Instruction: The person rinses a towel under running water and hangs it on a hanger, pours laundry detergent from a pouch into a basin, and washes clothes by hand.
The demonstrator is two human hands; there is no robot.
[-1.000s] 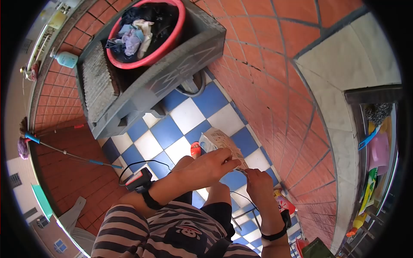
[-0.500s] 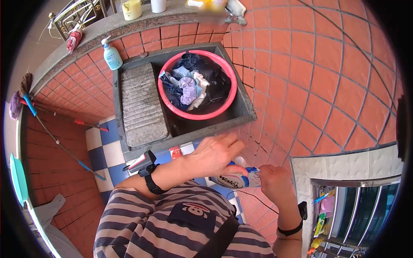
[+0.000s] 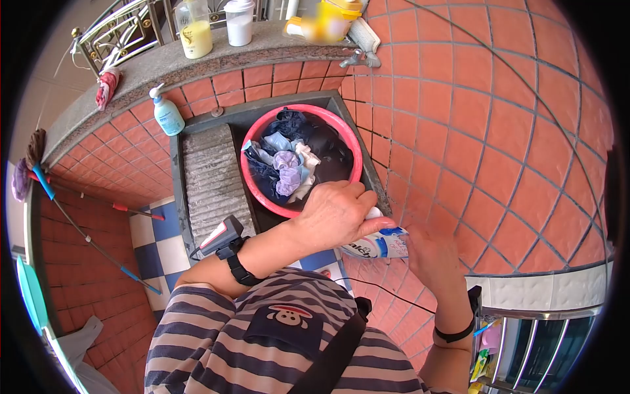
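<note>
Between my two hands is a white and blue Walch pouch, held low over the front right of the sink. My left hand is closed at its upper left edge, thumb lying along the top. A white round piece, like a cap, shows just under the curled fingers. My right hand pinches the pouch's right end, its fingertips partly hidden. Just beyond my left hand stands a red basin of dark water. Soaking in it are clothes in navy, light blue, lilac and white.
The basin sits in a dark stone sink beside a ridged washboard. A blue pump bottle stands at its back left corner. Bottles line the ledge, near a tap. A tiled wall rises on the right.
Both hands have moved forward with the pouch, toward the basin's near rim. The camera view has tilted up, showing more of the ledge and tap.
</note>
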